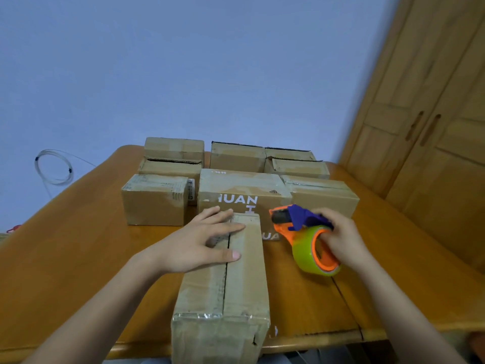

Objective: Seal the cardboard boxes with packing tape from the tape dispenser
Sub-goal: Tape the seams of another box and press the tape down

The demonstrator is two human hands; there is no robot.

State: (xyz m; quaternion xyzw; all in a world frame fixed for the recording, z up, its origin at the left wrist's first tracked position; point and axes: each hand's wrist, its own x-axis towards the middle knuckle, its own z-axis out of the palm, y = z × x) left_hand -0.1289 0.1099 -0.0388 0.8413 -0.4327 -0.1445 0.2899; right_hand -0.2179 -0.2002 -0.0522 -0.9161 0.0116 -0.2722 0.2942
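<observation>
Left hand (pixel 202 243) presses flat on long box (pixel 231 279), its seam untaped; right hand (pixel 343 240) grips tape dispenser (pixel 301 232).

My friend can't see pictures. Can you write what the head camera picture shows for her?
A person's left hand presses flat on a long cardboard box on a wooden table, while the right hand holds an orange and purple tape dispenser beside it. The box's top seam looks untaped. More cardboard boxes sit behind it.
</observation>
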